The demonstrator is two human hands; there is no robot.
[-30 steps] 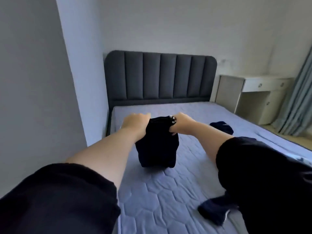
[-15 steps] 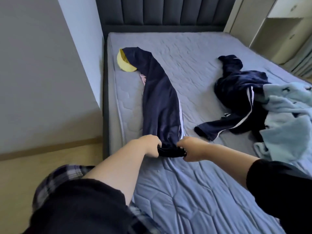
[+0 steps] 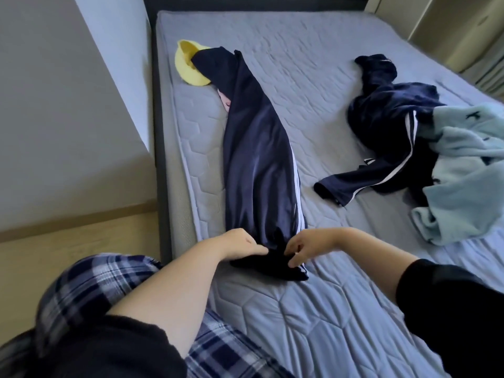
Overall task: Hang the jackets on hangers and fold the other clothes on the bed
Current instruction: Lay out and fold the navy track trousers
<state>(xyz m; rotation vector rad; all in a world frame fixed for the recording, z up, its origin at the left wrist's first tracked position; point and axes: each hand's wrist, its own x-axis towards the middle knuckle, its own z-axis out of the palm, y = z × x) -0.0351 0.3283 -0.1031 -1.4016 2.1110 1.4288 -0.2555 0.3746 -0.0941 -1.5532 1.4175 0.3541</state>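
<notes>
A pair of dark navy track trousers with white side stripes (image 3: 256, 148) lies stretched out lengthwise along the left side of the bed (image 3: 313, 309). Its far end covers part of a yellow garment (image 3: 188, 66). My left hand (image 3: 242, 245) and my right hand (image 3: 308, 245) both pinch the bunched near end of the trousers, left hand on its left edge, right hand on its right edge. A crumpled navy jacket with white stripes (image 3: 387, 124) lies at the right, partly under a light blue fleece garment (image 3: 463, 170).
A grey wall corner (image 3: 81, 105) and a wooden floor strip (image 3: 76, 246) border the bed on the left. The dark headboard (image 3: 245, 1) runs along the top. A pale cabinet (image 3: 450, 28) stands at the upper right. A bit of pink fabric (image 3: 225, 100) peeks out beside the trousers.
A second ago I held the dark garment up in the air before the headboard. It has since been laid out flat along the bed, and my view has tilted down.
</notes>
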